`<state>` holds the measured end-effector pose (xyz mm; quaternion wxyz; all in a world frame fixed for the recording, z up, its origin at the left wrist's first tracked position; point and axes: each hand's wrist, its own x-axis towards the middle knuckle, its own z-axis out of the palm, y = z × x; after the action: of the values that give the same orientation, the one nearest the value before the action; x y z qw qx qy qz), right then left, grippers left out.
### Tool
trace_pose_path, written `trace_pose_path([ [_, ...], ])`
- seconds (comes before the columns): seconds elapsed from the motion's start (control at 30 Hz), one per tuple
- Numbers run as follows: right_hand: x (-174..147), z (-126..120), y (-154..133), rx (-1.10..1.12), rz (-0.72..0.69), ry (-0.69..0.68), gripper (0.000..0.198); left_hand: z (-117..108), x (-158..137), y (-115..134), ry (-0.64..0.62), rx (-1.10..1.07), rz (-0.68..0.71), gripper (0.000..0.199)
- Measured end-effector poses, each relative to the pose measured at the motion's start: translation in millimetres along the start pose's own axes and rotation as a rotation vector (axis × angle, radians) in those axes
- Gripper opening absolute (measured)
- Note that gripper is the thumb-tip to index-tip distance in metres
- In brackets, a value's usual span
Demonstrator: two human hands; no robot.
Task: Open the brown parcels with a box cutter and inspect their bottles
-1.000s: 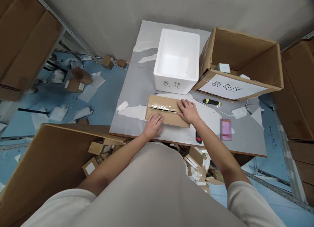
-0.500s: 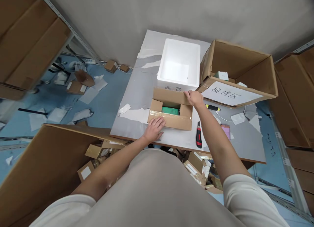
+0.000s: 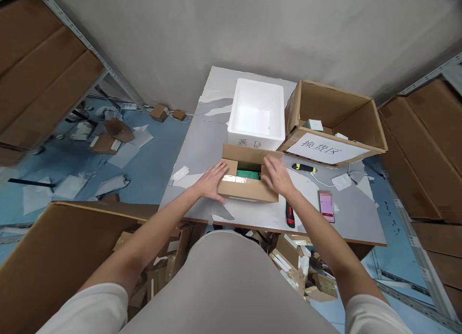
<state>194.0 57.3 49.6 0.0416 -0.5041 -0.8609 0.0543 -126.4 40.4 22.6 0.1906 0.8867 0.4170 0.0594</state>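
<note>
Fingers spread and released, my left hand (image 3: 211, 181) touched the nine o'clock end of an open, oblong brown cardboard carton (image 3: 250, 191) on the grey table (image 3: 204, 140); my right hand (image 3: 280, 176) bent over its three o'clock end, grasping or not I couldn't tell. A green boxy item (image 3: 248, 174) lay inside; a white foam bin (image 3: 267, 139) stood at twelve.

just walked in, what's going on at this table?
A person has both hands on a small cardboard box: the left hand at its left end, the right hand at its right end. The box is open, with a green item showing inside. A white foam bin and a bigger carton stand behind it; a red-and-black cutter lies nearby on the table.
</note>
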Motion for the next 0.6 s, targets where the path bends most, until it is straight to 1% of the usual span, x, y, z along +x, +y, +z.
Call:
trace_pose_path([
  [0.03, -12, -2, -6, 0.021, -0.057, -0.083, 0.065, -1, 1, -10, -0.030, -0.005, 0.023, 0.130],
  [0.07, -22, -2, -13, 0.035, -0.077, -0.154, 0.067, -1, 2, -18, -0.045, -0.013, 0.044, 0.131],
  [0.1, -31, -2, -20, 0.038, -0.058, -0.200, 0.067, 1, 3, -24, -0.040, -0.026, 0.064, 0.129],
  [0.13, -38, -2, -27, 0.026, -0.012, -0.215, 0.062, 4, 3, -28, -0.020, -0.042, 0.079, 0.127],
  [0.2, -53, 0, -41, -0.029, 0.080, -0.186, 0.041, 11, 3, -33, 0.042, -0.079, 0.092, 0.121],
  [0.23, -61, 2, -48, -0.061, 0.104, -0.155, 0.031, 14, 3, -34, 0.072, -0.094, 0.094, 0.118],
  [0.27, -71, 5, -54, -0.092, 0.113, -0.114, 0.028, 17, 3, -35, 0.094, -0.102, 0.100, 0.115],
  [0.33, -94, 14, -65, -0.137, 0.074, -0.014, 0.038, 22, 2, -35, 0.116, -0.100, 0.130, 0.109],
  [0.4, -117, 27, -72, -0.151, -0.013, 0.088, 0.046, 26, 2, -34, 0.128, -0.086, 0.160, 0.100],
  [0.47, -136, 44, -77, -0.144, -0.066, 0.142, 0.051, 27, 4, -32, 0.134, -0.079, 0.163, 0.094],
  [0.53, -148, 62, -80, -0.121, -0.090, 0.123, 0.055, 25, 6, -32, 0.123, -0.077, 0.154, 0.092],
  [0.6, -154, 78, -82, -0.100, -0.114, 0.049, 0.060, 19, 7, -34, 0.074, -0.066, 0.151, 0.097],
])
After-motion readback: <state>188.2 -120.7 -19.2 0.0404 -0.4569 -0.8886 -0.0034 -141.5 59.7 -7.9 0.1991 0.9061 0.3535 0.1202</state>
